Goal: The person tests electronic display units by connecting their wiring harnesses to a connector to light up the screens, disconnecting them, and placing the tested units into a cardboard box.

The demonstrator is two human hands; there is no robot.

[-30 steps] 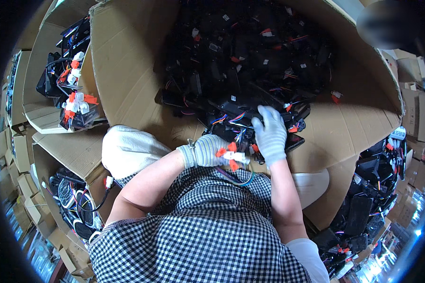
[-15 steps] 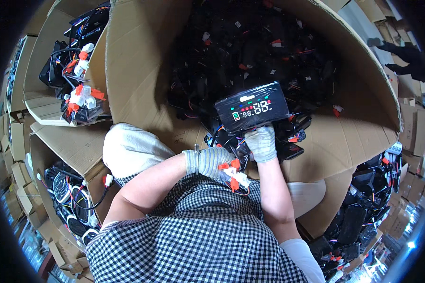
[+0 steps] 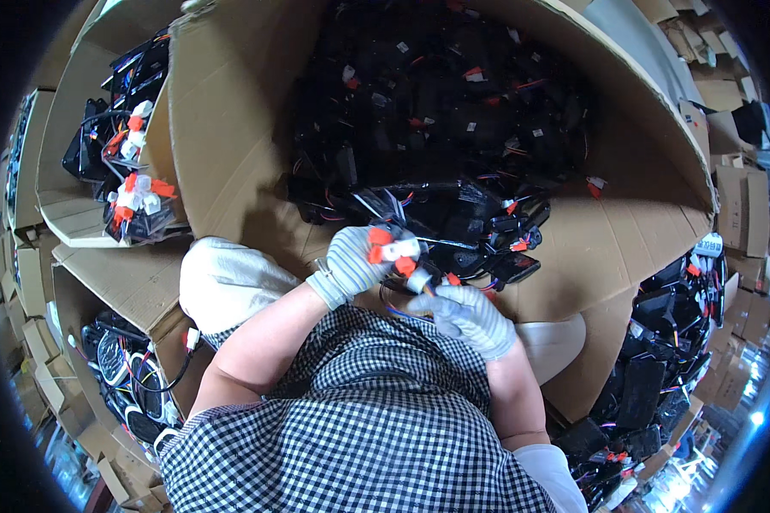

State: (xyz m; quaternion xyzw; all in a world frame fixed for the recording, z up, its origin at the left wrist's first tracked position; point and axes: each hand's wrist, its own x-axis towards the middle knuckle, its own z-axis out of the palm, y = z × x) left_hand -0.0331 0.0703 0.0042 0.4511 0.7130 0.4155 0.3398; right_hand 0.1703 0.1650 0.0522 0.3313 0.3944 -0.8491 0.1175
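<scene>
My left hand point(image 3: 355, 263), in a striped knit glove, is closed around a bunch of red and white plug connectors point(image 3: 395, 250). Just right of it and nearer to me, my gloved right hand point(image 3: 475, 318) pinches the wires point(image 3: 429, 291) of a white connector point(image 3: 418, 280) between thumb and fingers. That connector is close to the bunch; whether they touch I cannot tell. Beyond both hands, black display units point(image 3: 436, 205) in clear film lie edge-on at the front of a big carton. Their screens do not show.
The large cardboard carton point(image 3: 231, 111) ahead holds a deep heap of black units point(image 3: 453, 94). Smaller open cartons of wired units stand at left point(image 3: 60, 205) and lower left point(image 3: 77, 299). Another heap of black units point(image 3: 642, 385) is at right. My pale-clothed knee point(image 3: 222, 282) sits against the carton.
My right hand has let go of the display unit with the lit screen and come back to pinch a connector's wires. My left hand has moved up and forward with the connector bunch.
</scene>
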